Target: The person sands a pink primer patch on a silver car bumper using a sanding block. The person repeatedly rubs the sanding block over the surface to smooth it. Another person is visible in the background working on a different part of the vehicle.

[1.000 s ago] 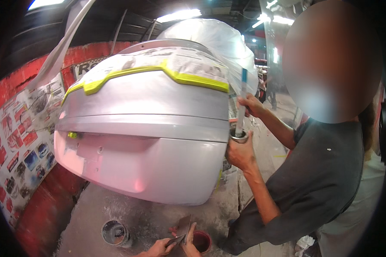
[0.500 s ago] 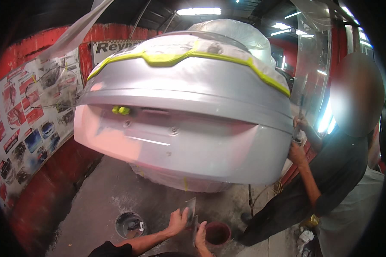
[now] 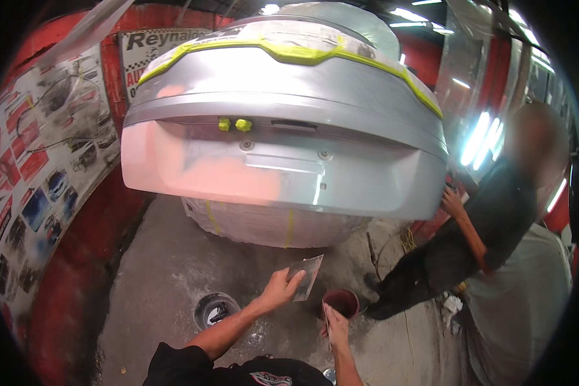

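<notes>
My left hand is closed on a flat, thin, grey rectangular plate, its thumb across the face. Pinched in my right hand is a thin flat piece, seen nearly edge-on; its kind is unclear. The two hands are apart, both below the silver car tailgate, which has pinkish patches on its left and middle. Neither hand touches the tailgate. A dark red bucket stands just beyond my right hand.
Left of my left forearm stands a dark bucket with things in it. Yellow-green tape edges the covering above the tailgate; wrapped sheeting hangs below. A co-worker stands at the right, one hand near the tailgate's edge. A poster-covered wall runs left.
My hands have moved apart, and the plate in my left hand now turns its broad face into view. The whole view has shifted. The co-worker's hands have come lower at the tailgate's edge.
</notes>
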`<state>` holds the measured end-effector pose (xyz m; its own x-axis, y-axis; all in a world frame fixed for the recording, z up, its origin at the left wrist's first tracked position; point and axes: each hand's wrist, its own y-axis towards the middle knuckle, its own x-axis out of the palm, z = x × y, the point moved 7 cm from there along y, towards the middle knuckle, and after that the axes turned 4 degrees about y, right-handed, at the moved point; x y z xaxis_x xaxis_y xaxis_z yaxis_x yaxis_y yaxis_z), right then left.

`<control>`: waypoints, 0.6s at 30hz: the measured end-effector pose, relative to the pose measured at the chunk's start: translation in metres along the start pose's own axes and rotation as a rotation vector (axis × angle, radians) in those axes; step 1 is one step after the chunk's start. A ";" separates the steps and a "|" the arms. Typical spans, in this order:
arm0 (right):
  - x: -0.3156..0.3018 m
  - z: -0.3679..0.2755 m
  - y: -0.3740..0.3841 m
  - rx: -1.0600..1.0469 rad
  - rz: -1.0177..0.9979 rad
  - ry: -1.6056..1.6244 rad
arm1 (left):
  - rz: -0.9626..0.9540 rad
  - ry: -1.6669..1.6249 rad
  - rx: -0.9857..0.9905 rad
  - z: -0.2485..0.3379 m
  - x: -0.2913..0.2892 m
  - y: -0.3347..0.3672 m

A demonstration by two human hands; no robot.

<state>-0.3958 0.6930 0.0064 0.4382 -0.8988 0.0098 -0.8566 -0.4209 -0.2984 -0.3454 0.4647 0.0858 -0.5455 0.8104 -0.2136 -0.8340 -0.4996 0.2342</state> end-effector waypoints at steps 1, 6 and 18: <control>0.004 -0.017 -0.012 -0.018 -0.031 -0.010 | -0.080 0.032 -0.009 -0.001 -0.002 -0.006; -0.006 -0.033 -0.024 -0.475 -0.103 -0.244 | -0.602 0.353 -0.176 -0.001 0.007 -0.035; -0.083 0.041 -0.165 -0.261 0.268 0.443 | -0.255 0.323 0.216 0.043 -0.018 -0.228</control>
<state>-0.2795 0.8421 0.0154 0.0889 -0.9201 0.3814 -0.9855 -0.1369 -0.1007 -0.1423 0.5772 0.0766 -0.3518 0.7453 -0.5664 -0.9271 -0.1938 0.3209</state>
